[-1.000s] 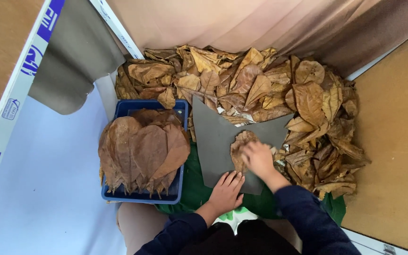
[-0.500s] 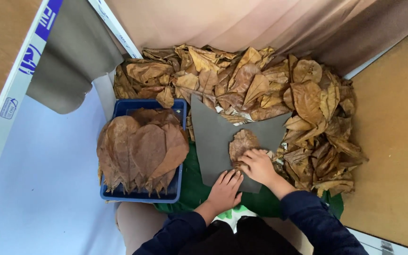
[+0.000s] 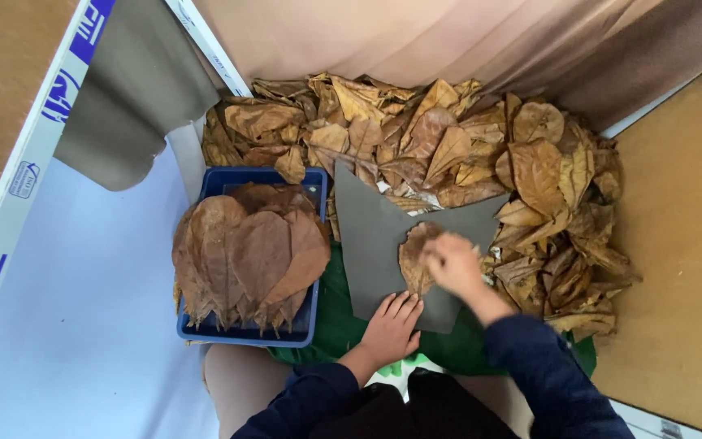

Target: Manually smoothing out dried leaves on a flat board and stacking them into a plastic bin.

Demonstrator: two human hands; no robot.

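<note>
R hand (image 3: 452, 264) lies on a brown leaf (image 3: 414, 256), fingers loosely curled over its right edge; it's blurred, so can't tell if it pinches the leaf or just presses it. Leaf lies flat on a grey sheet (image 3: 371, 236), near the sheet's middle-right. L hand (image 3: 392, 325) is flat, fingers spread a bit, pressing the sheet's lower edge just below the leaf, w/ fingertips close to the leaf's bottom tip. Both arms in dark blue sleeves (image 3: 542, 382).

Sheet sits over a green cloth (image 3: 327, 325), which shows beneath & to the left of it. Just left of the sheet: blue tray (image 3: 302, 321) w/ a stack of big flat leaves (image 3: 245, 256) fanned out, stems pointing to the tray's near rim, tips hanging over its edges. Behind & to the right of the sheet: loose pile (image 3: 448, 146) of dry curled leaves, wrapping round the sheet's top & right side, touching its edges. Pale blue floor (image 3: 67, 325) to the left; tan curtain (image 3: 448, 41) behind the pile.
</note>
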